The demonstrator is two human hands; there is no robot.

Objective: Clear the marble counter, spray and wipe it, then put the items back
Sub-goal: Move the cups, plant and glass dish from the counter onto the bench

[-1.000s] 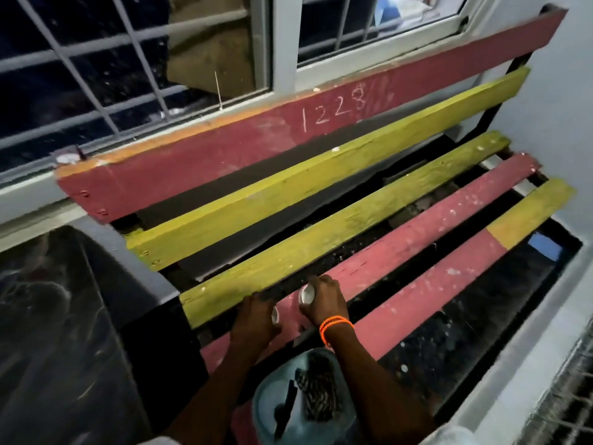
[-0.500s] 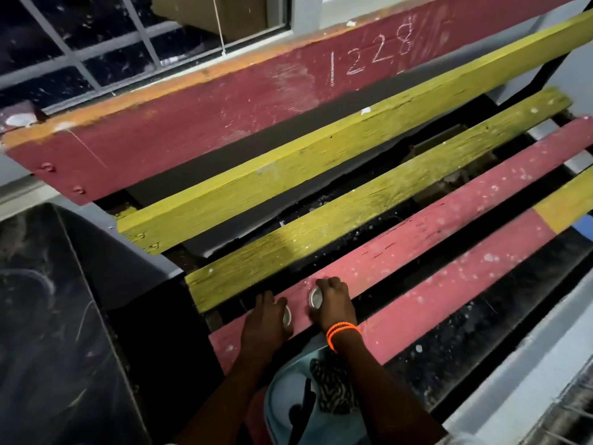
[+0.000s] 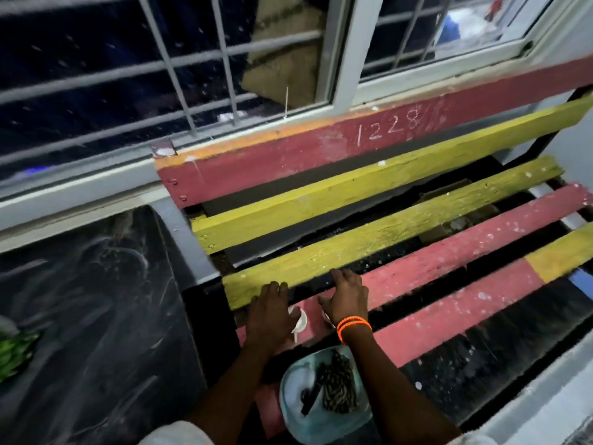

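Seemingly the clearing is nearly done: two small white cups [image 3: 300,319] are set on the bench's red slat [image 3: 449,261], the left hand [image 3: 271,311] and right hand [image 3: 346,298] resting spread beside them, while the dark marble table [image 3: 96,316] remains unsprayed and unwiped.

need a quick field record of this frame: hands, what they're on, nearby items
left hand: fingers straight, reaching over the red slat to the yellow slat
right hand: fingers spread on the same red slat, orange bracelet on wrist
between hands: small white cup on the slat, partly hidden
near edge: pale blue bowl holding dark items, contents unclear
left of bench: dark marble counter
marking: 1228 on the top backrest slat
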